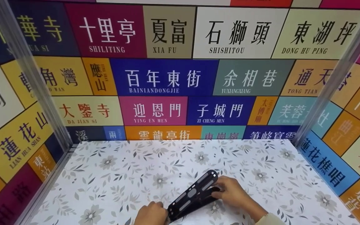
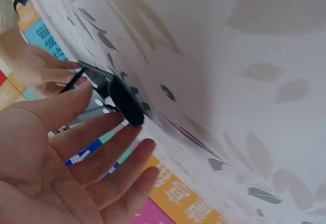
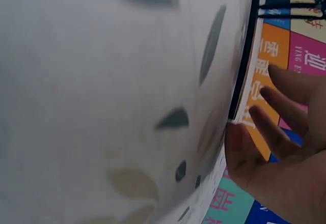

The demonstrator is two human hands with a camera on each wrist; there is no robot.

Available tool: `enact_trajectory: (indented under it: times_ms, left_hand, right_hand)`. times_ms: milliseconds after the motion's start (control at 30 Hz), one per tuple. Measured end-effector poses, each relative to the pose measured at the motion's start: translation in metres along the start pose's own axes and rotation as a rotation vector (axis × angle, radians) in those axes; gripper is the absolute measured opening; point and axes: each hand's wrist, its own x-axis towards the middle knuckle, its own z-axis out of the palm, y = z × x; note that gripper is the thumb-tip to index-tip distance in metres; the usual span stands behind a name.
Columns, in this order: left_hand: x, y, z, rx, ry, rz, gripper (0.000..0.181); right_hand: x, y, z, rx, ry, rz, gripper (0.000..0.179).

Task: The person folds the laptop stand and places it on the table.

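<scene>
A long black folding stand (image 1: 192, 195) lies slantwise near the front of the table, its slotted upper panel raised at an angle over the lower part. My left hand (image 1: 152, 214) is at the near end. In the left wrist view, the thumb and fingertips of the left hand (image 2: 76, 152) come round the rounded black end of the stand (image 2: 125, 102). At the far end is my right hand (image 1: 233, 192). From the right wrist, the thumb of the right hand (image 3: 285, 147) touches the end of a thin dark edge of the stand (image 3: 246, 56), with the other fingers spread apart.
The table is covered with a white cloth (image 1: 130, 168) printed with grey flowers and leaves. Colourful panels (image 1: 164, 78) with Chinese place names enclose it at the back and sides. Metal posts (image 1: 323, 81) rise at the back corners.
</scene>
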Motion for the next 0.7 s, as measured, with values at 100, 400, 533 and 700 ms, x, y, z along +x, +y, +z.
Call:
enact_trajectory:
  times_ms: [100,400,533,700]
  left_hand:
    - [-0.001,0.006,0.002,0.067,0.015,0.001,0.011]
    - [0.002,0.008,0.006,0.074,0.004,-0.019,0.007]
    - [0.003,0.009,0.007,0.069,-0.023,-0.018,0.007]
    - [0.002,0.011,0.012,0.093,0.024,0.002,0.014]
  right_hand:
    - [0.004,0.007,-0.003,-0.031,-0.072,-0.066,0.037]
    - [0.013,0.016,-0.005,-0.079,-0.121,-0.147,0.039]
    - [0.014,0.017,-0.005,-0.041,-0.126,-0.120,0.040]
    - [0.014,0.018,-0.005,-0.031,-0.124,-0.087,0.038]
